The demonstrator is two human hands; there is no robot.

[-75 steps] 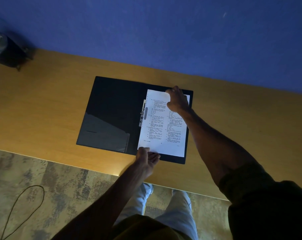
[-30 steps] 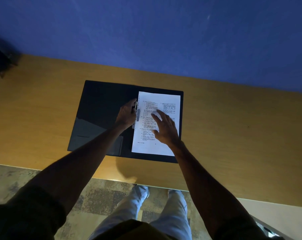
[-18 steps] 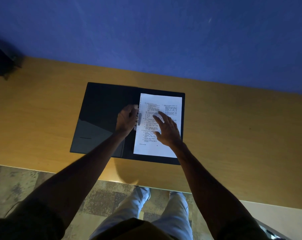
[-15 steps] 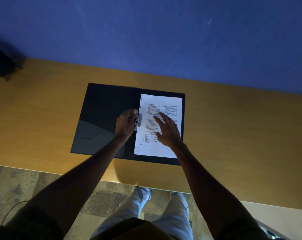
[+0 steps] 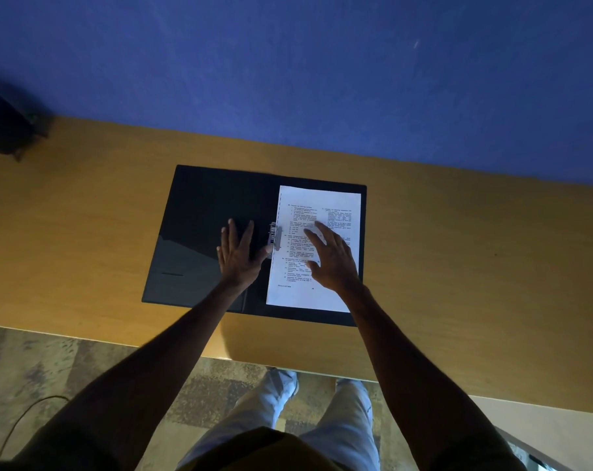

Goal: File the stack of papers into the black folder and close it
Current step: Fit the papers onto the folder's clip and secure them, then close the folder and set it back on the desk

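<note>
The black folder (image 5: 199, 212) lies open and flat on the wooden table (image 5: 458, 266). A stack of printed white papers (image 5: 322, 202) rests on its right half, left edge against the metal clip (image 5: 275, 234) at the spine. My left hand (image 5: 240, 254) is flat on the folder's left half, fingers spread, thumb beside the clip. My right hand (image 5: 332, 260) lies palm down on the papers with its fingers apart. Neither hand grips anything.
A dark object (image 5: 6, 130) stands at the table's far left against the blue wall (image 5: 288, 69). The table's front edge runs just below the folder. Patterned floor with a thin cable (image 5: 19, 419) and my legs (image 5: 281, 423) show below.
My left hand has opened from a curled grip at the clip and now lies flat with spread fingers on the left cover. The right hand stayed on the papers.
</note>
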